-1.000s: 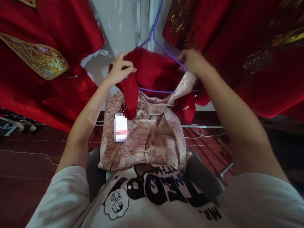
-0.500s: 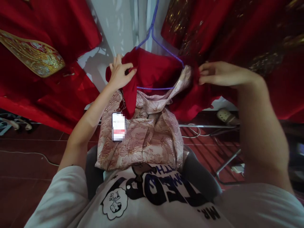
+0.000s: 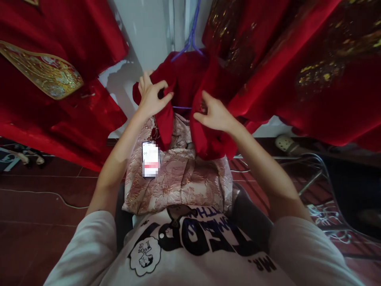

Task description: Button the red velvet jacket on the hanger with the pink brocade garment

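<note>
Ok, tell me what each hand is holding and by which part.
Both hold the red garment on the purple hanger: the left hand pinches its left front edge, the right hand its right front edge.

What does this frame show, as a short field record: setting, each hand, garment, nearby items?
setting: red tiled floor, white wall, red embroidered garments hanging around
left hand: grip shut on left front edge of red fabric jacket
right hand: grip shut on the jacket's right front edge
hanger: purple wire hanger carrying the jacket
below: pink brocade garment with a phone lying on it
</note>
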The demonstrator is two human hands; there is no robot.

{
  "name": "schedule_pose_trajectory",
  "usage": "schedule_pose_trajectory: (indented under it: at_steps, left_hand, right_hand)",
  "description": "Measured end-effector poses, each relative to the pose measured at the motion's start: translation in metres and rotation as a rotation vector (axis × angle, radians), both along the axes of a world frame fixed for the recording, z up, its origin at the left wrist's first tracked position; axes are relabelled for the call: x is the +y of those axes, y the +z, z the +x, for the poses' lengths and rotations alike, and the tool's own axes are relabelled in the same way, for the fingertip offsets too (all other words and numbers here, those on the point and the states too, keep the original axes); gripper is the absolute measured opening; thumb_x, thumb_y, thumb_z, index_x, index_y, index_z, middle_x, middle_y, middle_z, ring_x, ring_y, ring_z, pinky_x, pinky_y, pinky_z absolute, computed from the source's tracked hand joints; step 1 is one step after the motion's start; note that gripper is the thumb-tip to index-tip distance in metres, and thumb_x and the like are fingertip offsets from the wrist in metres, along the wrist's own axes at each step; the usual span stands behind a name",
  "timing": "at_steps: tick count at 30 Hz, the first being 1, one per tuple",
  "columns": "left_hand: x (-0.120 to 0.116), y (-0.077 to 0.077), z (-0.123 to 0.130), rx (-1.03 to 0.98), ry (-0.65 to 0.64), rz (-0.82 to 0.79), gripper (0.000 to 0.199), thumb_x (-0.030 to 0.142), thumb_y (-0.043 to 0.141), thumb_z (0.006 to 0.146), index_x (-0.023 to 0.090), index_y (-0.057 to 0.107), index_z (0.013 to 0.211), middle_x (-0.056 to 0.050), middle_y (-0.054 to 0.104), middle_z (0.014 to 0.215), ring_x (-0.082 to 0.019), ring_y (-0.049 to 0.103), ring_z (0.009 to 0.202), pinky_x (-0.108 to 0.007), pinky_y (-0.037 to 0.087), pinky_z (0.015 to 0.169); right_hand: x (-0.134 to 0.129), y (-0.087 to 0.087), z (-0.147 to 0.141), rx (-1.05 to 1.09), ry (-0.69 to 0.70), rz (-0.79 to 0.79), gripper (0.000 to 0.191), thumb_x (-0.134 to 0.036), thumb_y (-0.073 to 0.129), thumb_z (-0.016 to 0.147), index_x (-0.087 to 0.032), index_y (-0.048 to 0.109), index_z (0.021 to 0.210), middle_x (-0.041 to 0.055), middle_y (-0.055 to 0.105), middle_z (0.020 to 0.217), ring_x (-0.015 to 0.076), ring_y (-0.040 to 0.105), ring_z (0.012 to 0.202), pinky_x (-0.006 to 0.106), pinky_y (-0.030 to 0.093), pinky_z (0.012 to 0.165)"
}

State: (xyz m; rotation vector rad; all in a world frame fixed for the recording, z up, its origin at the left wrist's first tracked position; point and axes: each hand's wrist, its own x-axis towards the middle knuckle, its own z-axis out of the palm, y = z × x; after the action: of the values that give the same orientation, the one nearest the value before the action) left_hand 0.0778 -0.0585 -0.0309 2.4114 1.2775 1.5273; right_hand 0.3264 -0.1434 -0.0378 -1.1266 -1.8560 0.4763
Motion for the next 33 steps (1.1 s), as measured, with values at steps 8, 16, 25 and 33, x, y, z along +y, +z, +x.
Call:
schedule_pose_trajectory:
  at_steps: [8,16,25,33]
  left_hand:
    - [-0.044,-0.03,0.038,-0.13,0.018,-0.004,0.032,0.052,0.072,0.094,0.028,0.06,0.111,-0.015,0.062,0.13,-0.043,0.051,0.137,-0.063,0.039,0.116]
    - [-0.053,-0.025,0.065,-0.066,-0.189,-0.073,0.019,0.04,0.071,0.097,0.027,0.059,0.104,-0.009,0.07,0.099,-0.035,0.07,0.112,-0.049,0.052,0.105]
    - [-0.052,-0.052,0.063,-0.348,-0.179,-0.09,0.032,0.038,0.077,0.098,0.032,0.057,0.122,-0.006,0.069,0.118,-0.023,0.071,0.112,-0.041,0.057,0.101]
    - [-0.062,-0.055,0.065,-0.49,-0.249,-0.143,0.017,0.018,0.077,0.093,0.025,0.064,0.102,-0.003,0.075,0.107,-0.02,0.075,0.104,-0.035,0.06,0.098]
  right_hand:
    - [0.038,-0.017,0.008,0.084,-0.183,0.131,0.039,-0.042,0.068,0.092,-0.027,0.051,0.123,0.008,0.061,0.12,0.023,0.064,0.105,0.042,0.056,0.089]
    - [0.011,-0.008,-0.015,0.046,0.094,0.038,0.024,-0.042,0.067,0.093,-0.029,0.058,0.111,0.0034,0.064,0.104,0.022,0.062,0.099,0.042,0.057,0.096]
    - [-0.008,-0.018,-0.012,0.266,0.116,-0.015,0.046,-0.059,0.072,0.089,-0.032,0.056,0.123,0.0064,0.062,0.127,0.0242,0.063,0.121,0.042,0.056,0.107]
    - [-0.009,-0.04,-0.007,0.371,0.249,0.134,0.03,-0.049,0.06,0.095,-0.029,0.063,0.118,0.0067,0.062,0.135,0.0248,0.064,0.128,0.045,0.058,0.108]
